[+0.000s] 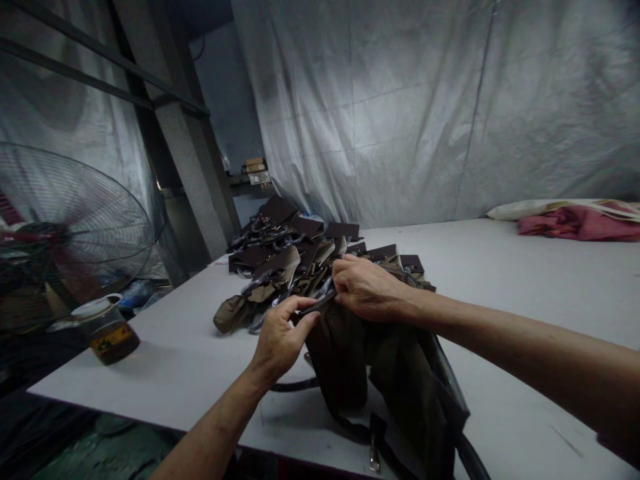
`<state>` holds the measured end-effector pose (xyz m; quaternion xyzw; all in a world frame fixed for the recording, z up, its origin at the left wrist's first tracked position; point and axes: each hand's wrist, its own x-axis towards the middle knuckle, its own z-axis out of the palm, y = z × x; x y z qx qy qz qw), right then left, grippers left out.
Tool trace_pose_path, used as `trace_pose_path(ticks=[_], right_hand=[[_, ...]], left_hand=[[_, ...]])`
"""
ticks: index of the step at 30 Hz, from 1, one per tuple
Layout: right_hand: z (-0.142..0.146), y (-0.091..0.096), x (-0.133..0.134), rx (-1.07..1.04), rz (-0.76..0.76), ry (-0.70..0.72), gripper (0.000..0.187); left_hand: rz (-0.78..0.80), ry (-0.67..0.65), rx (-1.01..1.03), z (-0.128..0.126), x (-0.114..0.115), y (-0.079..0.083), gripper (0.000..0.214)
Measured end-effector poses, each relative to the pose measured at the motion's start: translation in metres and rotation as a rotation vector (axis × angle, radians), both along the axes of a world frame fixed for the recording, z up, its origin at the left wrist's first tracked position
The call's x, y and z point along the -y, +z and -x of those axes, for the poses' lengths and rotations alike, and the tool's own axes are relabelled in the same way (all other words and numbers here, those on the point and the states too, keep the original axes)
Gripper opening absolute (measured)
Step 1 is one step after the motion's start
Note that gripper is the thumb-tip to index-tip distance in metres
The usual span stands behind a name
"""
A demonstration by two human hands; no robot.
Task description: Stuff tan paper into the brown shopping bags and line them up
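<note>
A dark brown fabric bag piece [390,367] with black straps lies at the near edge of the white table [525,287] and hangs partly over it. My left hand [280,337] pinches its top edge, fingers closed on the fabric and a strap. My right hand [367,288] is closed on the same edge just to the right, knuckles up. Behind my hands lies a heap of similar brown pieces with straps and metal hardware [295,257].
A jar with a white lid [107,327] stands near the table's left corner. A large wire-guard fan [65,233] is at the left. Pink and cream cloth [575,219] lies at the far right. Grey tarpaulin [425,107] hangs behind.
</note>
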<state>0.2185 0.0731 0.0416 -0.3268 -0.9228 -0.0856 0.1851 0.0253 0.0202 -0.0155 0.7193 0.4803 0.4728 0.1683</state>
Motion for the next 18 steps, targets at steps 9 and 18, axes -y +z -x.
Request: trace_pose_path(ticks=[9,18], right_hand=[[0.006,-0.001,0.002,-0.018,-0.044,-0.083,0.016],[-0.012,0.009,0.008,0.043,0.095,-0.137,0.009]], left_hand=[[-0.157,0.081,-0.058,-0.011,0.001,-0.001,0.014],[-0.200,0.170,-0.087,-0.004,-0.005,0.002,0.011]])
